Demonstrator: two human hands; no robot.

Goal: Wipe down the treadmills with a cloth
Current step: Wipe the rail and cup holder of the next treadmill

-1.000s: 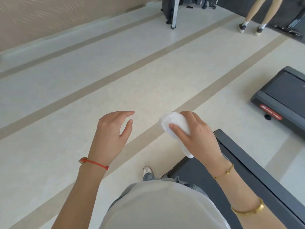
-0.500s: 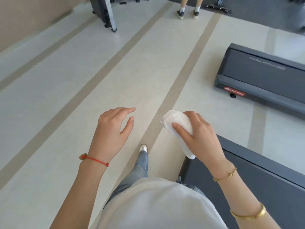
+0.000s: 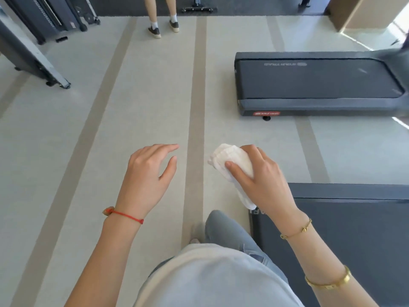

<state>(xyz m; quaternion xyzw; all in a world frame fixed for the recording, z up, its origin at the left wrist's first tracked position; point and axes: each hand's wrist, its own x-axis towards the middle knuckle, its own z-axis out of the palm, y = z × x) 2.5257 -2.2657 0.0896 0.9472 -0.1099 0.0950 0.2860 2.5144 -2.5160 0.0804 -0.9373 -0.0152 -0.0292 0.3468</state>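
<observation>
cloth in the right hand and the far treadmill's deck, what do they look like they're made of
Cloth: soft white fabric or thick paper towel, matte, bunched into folds in the right hand; which of the two is unclear. Far treadmill: the walking belt looks like dark matte rubber, with faint printed lettering and no shine; the frame around it seems smooth grey plastic or painted metal, slightly glossier at the end cap.

We see a pale floor (image 3: 143, 103) with darker beige stripes. One dark treadmill (image 3: 316, 83) lies on it; nearer us than that treadmill sits a second treadmill (image 3: 354, 229). Left of the far treadmill stands a person's feet (image 3: 163, 27), and beyond them, gym equipment (image 3: 44, 23).
</observation>
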